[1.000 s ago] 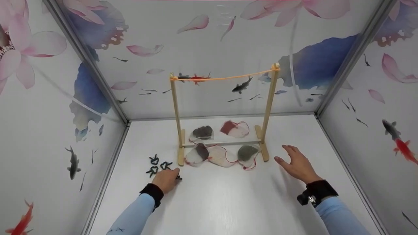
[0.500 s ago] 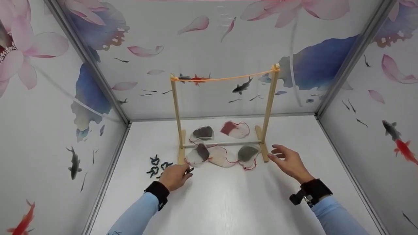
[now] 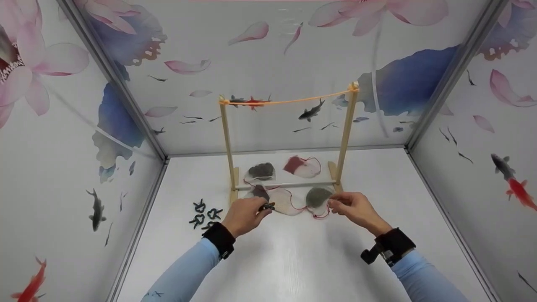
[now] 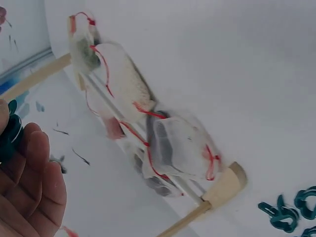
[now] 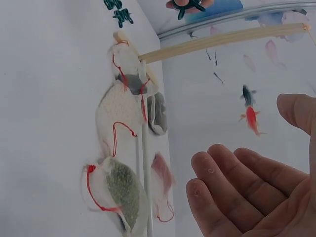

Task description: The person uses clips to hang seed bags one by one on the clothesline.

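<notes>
My left hand [image 3: 243, 216] pinches a dark green plastic clip [image 3: 267, 206] between thumb and fingers, above the front left sachet [image 3: 260, 192], partly covering it in the head view. The same clip [image 4: 11, 136] shows at the edge of the left wrist view. My right hand [image 3: 358, 209] hovers beside the green-filled drawstring sachet [image 3: 318, 196]; in the right wrist view its fingers are relaxed, palm bare. Between these two lies a cream-filled sachet [image 3: 283, 203]. Behind the crossbar are a dark grey-filled sachet [image 3: 261, 170] and a red-filled one [image 3: 295, 163]. Red cords trail from the sachets.
A wooden rack stands over the sachets, with a left post [image 3: 228, 142], a right post [image 3: 345, 134], a white crossbar [image 3: 293, 183] and an orange string [image 3: 289, 101] across the top. Several more green clips [image 3: 199, 205] lie at the left. Printed panels [image 3: 188, 37] surround the table.
My left hand has lifted a clip from the group at the left and carried it right, in front of the rack. My right hand has moved left towards the green-filled sachet.
</notes>
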A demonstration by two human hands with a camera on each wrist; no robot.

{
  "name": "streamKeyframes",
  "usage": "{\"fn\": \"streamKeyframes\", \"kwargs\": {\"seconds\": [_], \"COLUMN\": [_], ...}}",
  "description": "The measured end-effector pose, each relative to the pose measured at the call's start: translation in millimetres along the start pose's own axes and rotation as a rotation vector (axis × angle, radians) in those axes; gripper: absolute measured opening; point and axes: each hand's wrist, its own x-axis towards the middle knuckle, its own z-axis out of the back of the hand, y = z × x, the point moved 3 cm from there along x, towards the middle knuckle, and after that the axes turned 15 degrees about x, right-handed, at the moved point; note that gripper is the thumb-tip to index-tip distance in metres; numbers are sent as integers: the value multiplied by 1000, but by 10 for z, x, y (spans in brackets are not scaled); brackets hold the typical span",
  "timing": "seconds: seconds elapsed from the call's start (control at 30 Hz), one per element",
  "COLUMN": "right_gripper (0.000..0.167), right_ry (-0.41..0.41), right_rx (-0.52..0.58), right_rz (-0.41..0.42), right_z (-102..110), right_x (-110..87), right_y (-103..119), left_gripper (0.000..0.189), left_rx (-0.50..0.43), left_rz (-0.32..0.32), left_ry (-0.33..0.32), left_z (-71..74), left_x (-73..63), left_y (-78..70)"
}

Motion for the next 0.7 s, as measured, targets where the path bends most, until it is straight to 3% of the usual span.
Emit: {"fn": "streamKeyframes", "kwargs": {"seconds": [0.23,0.47,0.7], "right_gripper": [40,48,44], "right_ry": [77,98,97], "right_rx": [75,218,314], "right_rz": [-34,-112,-154], "right_z": [-277,-552,-710], "right_x": [68,174,241], "right_y": [23,29,33], "left_gripper": [17,16,13], "left_rx": [10,21,40], "left_rz": [-93,-149,-200], "left_ry": [-131,-159,-187], "left_z": [156,240,231], "left_x": [203,381,441], "left_y": [-285,-485,-591]}}
